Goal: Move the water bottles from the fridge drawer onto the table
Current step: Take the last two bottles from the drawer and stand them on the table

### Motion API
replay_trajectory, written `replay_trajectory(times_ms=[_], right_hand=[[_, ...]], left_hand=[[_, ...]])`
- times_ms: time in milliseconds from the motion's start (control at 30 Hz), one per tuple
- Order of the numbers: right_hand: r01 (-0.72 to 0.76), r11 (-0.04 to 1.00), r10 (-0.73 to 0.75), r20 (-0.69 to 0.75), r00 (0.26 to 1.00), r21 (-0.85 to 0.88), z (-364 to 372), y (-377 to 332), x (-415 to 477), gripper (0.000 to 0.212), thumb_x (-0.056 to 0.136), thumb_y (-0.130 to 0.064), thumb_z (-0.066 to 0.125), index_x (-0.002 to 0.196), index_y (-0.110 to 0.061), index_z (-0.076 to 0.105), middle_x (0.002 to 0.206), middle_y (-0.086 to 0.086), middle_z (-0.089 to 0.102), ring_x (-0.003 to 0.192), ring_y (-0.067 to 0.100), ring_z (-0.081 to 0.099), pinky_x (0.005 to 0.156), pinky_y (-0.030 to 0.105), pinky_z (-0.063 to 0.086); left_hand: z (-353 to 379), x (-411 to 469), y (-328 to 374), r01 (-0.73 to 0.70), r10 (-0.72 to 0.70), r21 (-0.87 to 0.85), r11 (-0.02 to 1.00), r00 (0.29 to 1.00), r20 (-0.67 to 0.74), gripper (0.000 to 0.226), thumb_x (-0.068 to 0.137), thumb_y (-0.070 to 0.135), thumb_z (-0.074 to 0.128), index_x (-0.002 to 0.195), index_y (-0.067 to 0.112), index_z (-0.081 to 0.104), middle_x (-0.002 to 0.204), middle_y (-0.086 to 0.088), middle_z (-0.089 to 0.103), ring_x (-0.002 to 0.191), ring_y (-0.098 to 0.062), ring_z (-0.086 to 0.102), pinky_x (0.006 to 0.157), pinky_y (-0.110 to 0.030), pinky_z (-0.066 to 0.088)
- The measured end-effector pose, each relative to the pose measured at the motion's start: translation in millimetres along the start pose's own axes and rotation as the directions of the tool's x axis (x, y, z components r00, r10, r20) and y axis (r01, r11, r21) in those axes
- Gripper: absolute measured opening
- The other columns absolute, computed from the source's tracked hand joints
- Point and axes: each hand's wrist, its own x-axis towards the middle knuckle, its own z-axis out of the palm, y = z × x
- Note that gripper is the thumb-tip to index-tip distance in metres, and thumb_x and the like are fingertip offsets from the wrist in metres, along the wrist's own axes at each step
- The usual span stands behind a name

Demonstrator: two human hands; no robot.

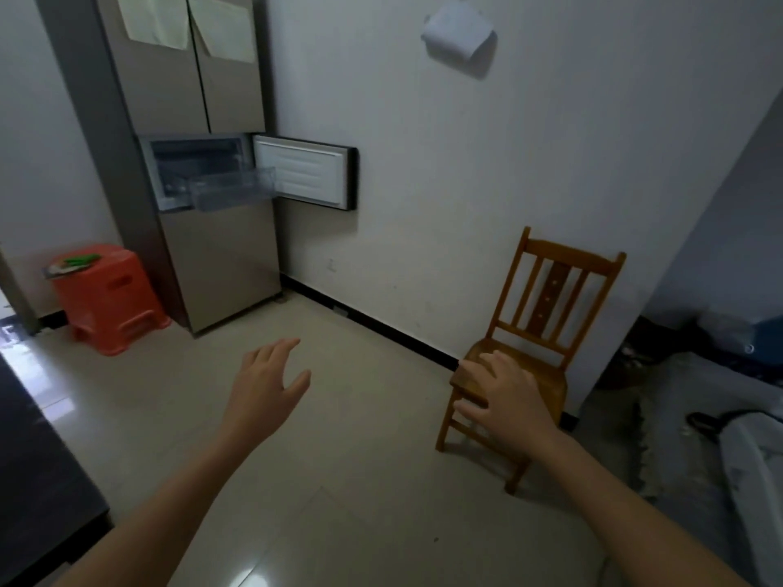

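Both hands, the left hand [265, 385] and right hand [506, 402], hang open and empty, well apart from the pulled-out fridge drawer [232, 189], whose protruding corner could catch a hurried reach.

Left grip [265, 389] spread, right grip [502, 398] seemingly empty

Two bare forearms, no sleeves in view — both hands, left hand [265, 389] and right hand [506, 400], are bare too: no gloves, rings, watch or wristband visible.
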Motion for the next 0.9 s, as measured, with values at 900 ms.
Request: replay_trajectory(times_ms=[900], right_hand=[[0.195, 0.979, -0.196, -0.016, 0.98, -0.054, 12.6, 148.6, 380.6, 0.063, 0.09, -0.051, 0.045, 0.144, -0.027, 0.023, 0.152, 0.002, 0.019, 0.142, 0.02, 0.01, 0.113, 0.037, 0.011]], left_hand=[[143.8, 352.5, 15.2, 0.018, -0.019, -0.011, 1.0, 0.992, -0.124, 0.047, 0.083, 0.013, 0.063, 0.127, 0.005, 0.05, 0.132, -0.016, 0.051, 0.125, -0.034, 0.038, 0.104, -0.042, 0.031]])
